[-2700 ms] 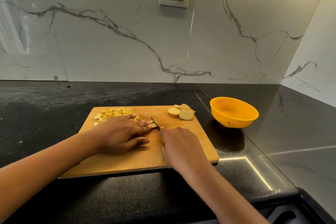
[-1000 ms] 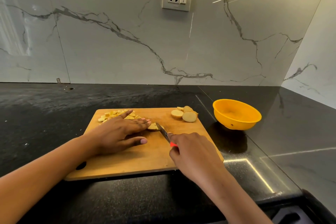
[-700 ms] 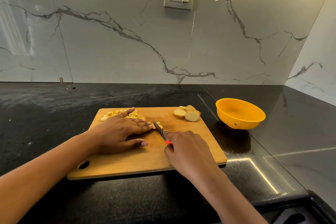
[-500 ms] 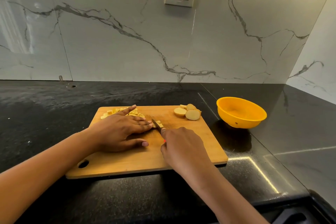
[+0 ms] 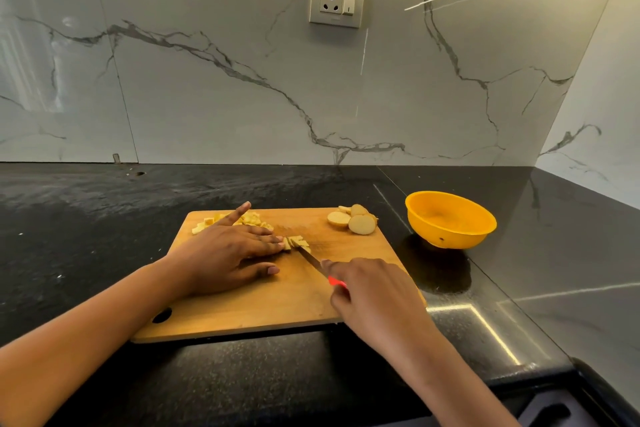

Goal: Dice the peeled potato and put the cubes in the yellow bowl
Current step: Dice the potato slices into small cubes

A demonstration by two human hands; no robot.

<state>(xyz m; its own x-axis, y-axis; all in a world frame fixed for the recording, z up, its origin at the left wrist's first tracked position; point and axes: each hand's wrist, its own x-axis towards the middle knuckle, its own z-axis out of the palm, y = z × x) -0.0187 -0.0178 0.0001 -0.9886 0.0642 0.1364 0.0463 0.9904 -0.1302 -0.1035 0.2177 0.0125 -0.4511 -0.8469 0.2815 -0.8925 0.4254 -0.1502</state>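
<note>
Premises: a marble-veined wall (image 5: 207, 80) with one socket (image 5: 336, 0), above a black stone countertop (image 5: 86, 218) that turns a corner at the right.

A wooden cutting board (image 5: 277, 305) lies on the countertop, directly before the person. The yellow bowl (image 5: 446, 239) stands off the board's far right corner, apart from it. No cubes are visible inside.

The left hand (image 5: 225, 253) lies flat on the board with its fingers stretched out and the forefinger lifted. Its fingertips press the potato piece (image 5: 298, 241) being cut. The right hand (image 5: 374, 295) is curled round the red handle of the knife (image 5: 310, 258).

The blade runs diagonally away from the right hand, forward and to the left, and its tip meets the piece just beside the left fingertips. Diced cubes (image 5: 249, 218) are heaped at the far left of the board, partly behind the left hand. Uncut round slices (image 5: 353, 220) sit at the far right edge, near the bowl.

Assessment: dicing is partly done and no transfer has begun. The heap is on the side away from the bowl, and the right hand is the one nearer the bowl.
</note>
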